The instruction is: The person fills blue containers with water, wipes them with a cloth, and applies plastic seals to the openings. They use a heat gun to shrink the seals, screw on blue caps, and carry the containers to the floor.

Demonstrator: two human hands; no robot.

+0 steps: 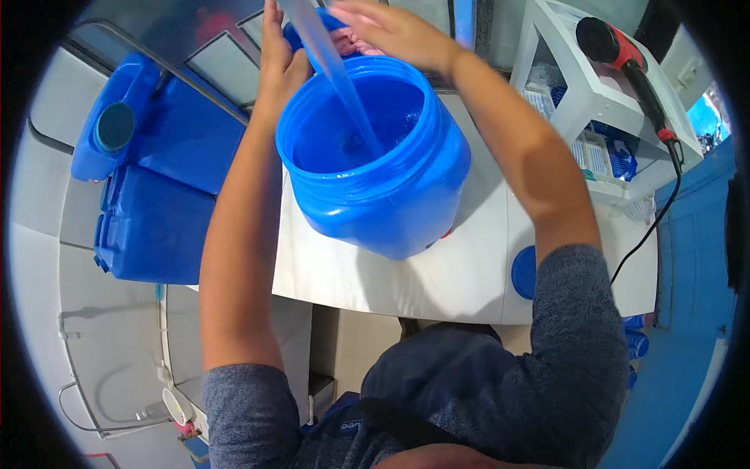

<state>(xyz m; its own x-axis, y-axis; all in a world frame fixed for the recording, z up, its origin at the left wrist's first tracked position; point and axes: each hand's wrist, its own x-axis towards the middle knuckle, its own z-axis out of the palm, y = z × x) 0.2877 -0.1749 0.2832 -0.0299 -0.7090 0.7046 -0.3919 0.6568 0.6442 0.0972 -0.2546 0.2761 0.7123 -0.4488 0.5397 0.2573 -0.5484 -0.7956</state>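
Observation:
A wide-mouthed blue plastic jug stands on the white counter, its top uncovered. A clear, pale column, either a tube or a stream of water, runs down from the top edge into its mouth. Behind the rim, my left hand is closed at the side of a blue round piece, which looks like a lid. Pressed against that piece is a pink cloth, with my right hand closed over it. The column partly covers the lid, and some fingertips are hidden.
Blue jerrycans stand to the left by a metal rail. On the right, a white shelf unit carries a red-and-black heat gun or dryer, its cord hanging over the counter. A blue disc lies near my right elbow.

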